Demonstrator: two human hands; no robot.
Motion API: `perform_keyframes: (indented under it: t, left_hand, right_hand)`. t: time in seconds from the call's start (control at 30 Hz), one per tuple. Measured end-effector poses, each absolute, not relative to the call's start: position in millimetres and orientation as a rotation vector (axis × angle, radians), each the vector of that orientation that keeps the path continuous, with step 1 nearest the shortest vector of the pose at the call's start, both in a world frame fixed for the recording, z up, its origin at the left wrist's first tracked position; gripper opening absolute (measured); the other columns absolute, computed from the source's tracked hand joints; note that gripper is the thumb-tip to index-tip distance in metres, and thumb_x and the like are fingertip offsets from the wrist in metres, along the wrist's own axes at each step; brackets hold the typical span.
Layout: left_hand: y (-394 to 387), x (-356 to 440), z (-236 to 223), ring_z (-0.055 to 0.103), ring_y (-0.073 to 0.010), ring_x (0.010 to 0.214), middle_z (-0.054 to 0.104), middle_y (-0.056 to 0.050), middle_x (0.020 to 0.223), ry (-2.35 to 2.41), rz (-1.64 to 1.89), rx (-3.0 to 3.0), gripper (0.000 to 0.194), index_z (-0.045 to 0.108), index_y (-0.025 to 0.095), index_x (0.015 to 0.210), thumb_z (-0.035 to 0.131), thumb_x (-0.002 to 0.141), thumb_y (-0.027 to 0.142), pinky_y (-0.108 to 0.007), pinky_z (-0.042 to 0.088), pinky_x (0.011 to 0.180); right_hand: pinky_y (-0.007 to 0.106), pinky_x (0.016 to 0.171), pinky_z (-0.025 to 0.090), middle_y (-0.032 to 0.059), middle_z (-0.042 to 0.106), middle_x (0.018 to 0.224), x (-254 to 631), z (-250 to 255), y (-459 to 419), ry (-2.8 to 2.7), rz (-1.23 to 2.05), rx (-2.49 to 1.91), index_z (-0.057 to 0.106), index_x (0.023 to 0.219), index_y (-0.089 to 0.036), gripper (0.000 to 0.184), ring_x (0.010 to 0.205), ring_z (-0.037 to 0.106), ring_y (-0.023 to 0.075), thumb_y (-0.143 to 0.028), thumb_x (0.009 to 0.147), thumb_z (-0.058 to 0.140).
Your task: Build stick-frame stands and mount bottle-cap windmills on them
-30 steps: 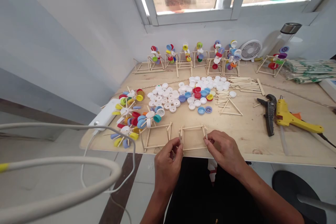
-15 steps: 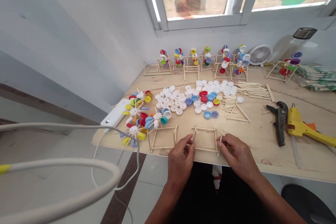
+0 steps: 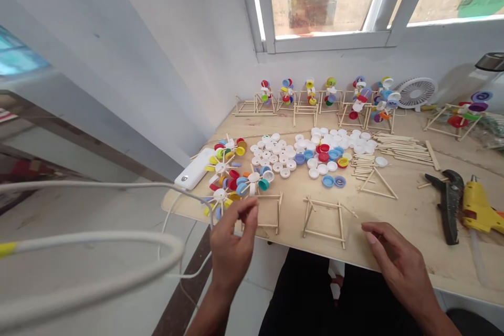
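Both of my hands are off the wooden stick frame, which lies near the table's front edge with a slanted stick at its right corner. My left hand hovers over a second stick frame and hides its left part. Its fingers are loosely curled, thumb and forefinger slightly apart, with nothing visible between them. To the right of the middle frame, my right hand is open and holds nothing. Beside my left hand lie wheels of sticks and coloured bottle caps.
White bottle caps and a pile of sticks cover the table's middle. A stick triangle, black clamp and yellow glue gun lie rightward. Finished cap wheels and a fan line the wall. A white cable crosses the left.
Both hands have let go of the middle frame. My left hand has moved left over the other frame, and my right hand has drawn away rightward. The view has turned left.
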State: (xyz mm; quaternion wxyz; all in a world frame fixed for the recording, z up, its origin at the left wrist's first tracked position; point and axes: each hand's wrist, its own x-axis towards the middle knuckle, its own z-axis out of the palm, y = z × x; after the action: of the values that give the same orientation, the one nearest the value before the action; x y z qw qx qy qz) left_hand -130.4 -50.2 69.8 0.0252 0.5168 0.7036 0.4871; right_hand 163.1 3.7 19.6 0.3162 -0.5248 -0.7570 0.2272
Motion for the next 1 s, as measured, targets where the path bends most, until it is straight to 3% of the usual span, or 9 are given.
perform_keyframes:
  t: [0.13, 0.2, 0.27, 0.4, 0.57, 0.67, 1.0]
  left_hand:
    - [-9.6, -173.2, 77.9, 0.064, -0.0177, 0.087, 0.07, -0.005, 0.099, 2.273, 1.376, 1.656, 0.027, 0.066, 0.019, 0.104, 0.052, 0.084, 0.034, -0.028, 0.05, 0.079]
    - [12.4, -194.3, 80.9, 0.065, -0.0183, 0.087, 0.07, -0.007, 0.101, 2.309, 1.113, 1.684, 0.033, 0.064, 0.018, 0.109, 0.046, 0.085, 0.032, -0.028, 0.051, 0.076]
    - [29.7, -212.2, 83.9, 0.065, -0.0177, 0.079, 0.071, -0.005, 0.1, 2.304, 0.811, 1.759, 0.034, 0.065, 0.018, 0.109, 0.045, 0.084, 0.028, -0.028, 0.051, 0.072]
    - [45.6, -233.9, 90.6, 0.066, -0.0191, 0.076, 0.072, -0.003, 0.094, 2.268, 0.583, 1.84, 0.03, 0.068, 0.021, 0.103, 0.049, 0.08, 0.026, -0.029, 0.05, 0.072]
    - [51.9, -235.8, 99.7, 0.064, -0.0201, 0.094, 0.069, -0.004, 0.107, 2.242, 0.393, 1.974, 0.036, 0.063, 0.021, 0.114, 0.043, 0.084, 0.021, -0.03, 0.048, 0.081]
    - [59.5, -229.5, 103.2, 0.06, -0.0189, 0.106, 0.065, -0.002, 0.119, 2.079, 0.233, 2.148, 0.037, 0.065, 0.025, 0.11, 0.046, 0.08, 0.012, -0.028, 0.045, 0.089]
    - [76.2, -228.6, 92.5, 0.062, -0.0189, 0.081, 0.069, -0.006, 0.088, 1.836, -0.185, 2.51, 0.034, 0.07, 0.02, 0.089, 0.05, 0.07, 0.0, -0.026, 0.041, 0.064]
  right_hand:
    - [0.029, 0.079, 0.051, 0.0041, 0.068, 0.098, 168.3, 16.1, 2.4, -1.948, 0.539, -1.414, 0.061, 0.097, -0.023, 0.022, 0.095, 0.064, 0.0202, -0.038, 0.089, 0.048]
    - [0.028, 0.078, 0.051, 0.004, 0.068, 0.098, 168.6, 16.0, 1.0, -1.945, 0.524, -1.42, 0.062, 0.097, -0.023, 0.022, 0.096, 0.064, 0.0201, -0.039, 0.089, 0.049]
    - [0.028, 0.078, 0.052, 0.0041, 0.068, 0.098, 168.9, 15.8, -0.7, -1.941, 0.512, -1.435, 0.062, 0.096, -0.023, 0.023, 0.096, 0.064, 0.0201, -0.04, 0.089, 0.048]
    - [0.027, 0.078, 0.052, 0.0036, 0.069, 0.097, 172.0, 13.3, -2.7, -1.927, 0.499, -1.474, 0.063, 0.095, -0.023, 0.025, 0.094, 0.065, 0.0195, -0.042, 0.088, 0.049]
    - [0.027, 0.08, 0.051, 0.0027, 0.069, 0.096, 174.6, 9.5, -1.2, -1.939, 0.51, -1.468, 0.064, 0.094, -0.023, 0.026, 0.096, 0.065, 0.0195, -0.043, 0.088, 0.049]
    - [0.026, 0.08, 0.05, 0.0022, 0.069, 0.096, 172.5, 10.0, -0.2, -1.957, 0.527, -1.446, 0.063, 0.095, -0.023, 0.025, 0.095, 0.065, 0.0188, -0.043, 0.089, 0.049]
    - [0.023, 0.077, 0.051, 0.0025, 0.069, 0.096, 173.9, 10.9, -3.5, -1.959, 0.509, -1.411, 0.063, 0.094, -0.022, 0.026, 0.092, 0.066, 0.017, -0.043, 0.089, 0.049]
